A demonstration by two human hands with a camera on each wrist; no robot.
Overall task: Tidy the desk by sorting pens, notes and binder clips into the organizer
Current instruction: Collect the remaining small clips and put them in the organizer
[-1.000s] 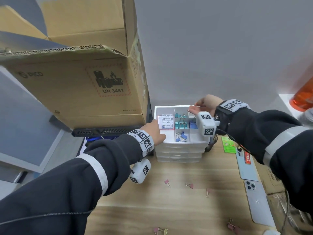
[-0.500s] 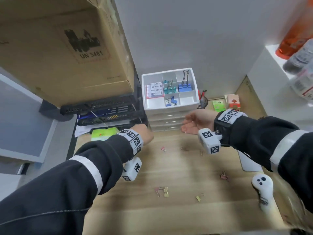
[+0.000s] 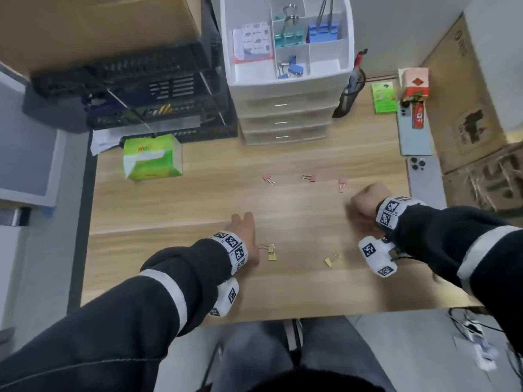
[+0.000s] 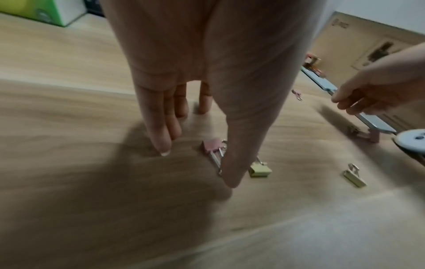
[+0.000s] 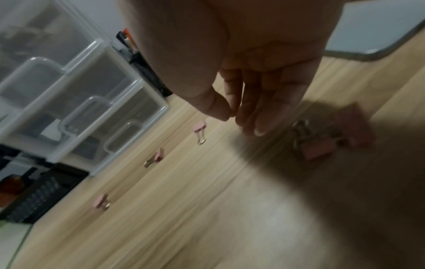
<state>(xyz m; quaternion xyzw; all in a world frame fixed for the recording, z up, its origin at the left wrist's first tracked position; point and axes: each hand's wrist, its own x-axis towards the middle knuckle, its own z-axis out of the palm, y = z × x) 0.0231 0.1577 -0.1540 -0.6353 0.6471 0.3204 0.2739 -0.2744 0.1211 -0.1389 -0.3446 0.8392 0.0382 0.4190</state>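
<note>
Lying between both empty hands (image 3: 243, 230) (image 3: 365, 202): 2 yellow clips (image 3: 329, 260).

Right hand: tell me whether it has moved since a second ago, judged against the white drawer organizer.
Yes. The right hand has left the top tray of the white plastic drawer organizer and come down towards the person, low over the wooden desk.

Open wood between my hands; clutter along the frame's edges

Bare desk (image 3: 297, 222) spans mid-frame; pink binder clips (image 3: 308, 177) dot the path toward the organizer (image 3: 285, 86) at top centre; a tissue pack (image 3: 152, 157) blocks the upper left; phones (image 3: 414, 137) line the right edge; a cardboard box (image 3: 93, 24) overhangs the top left.
</note>
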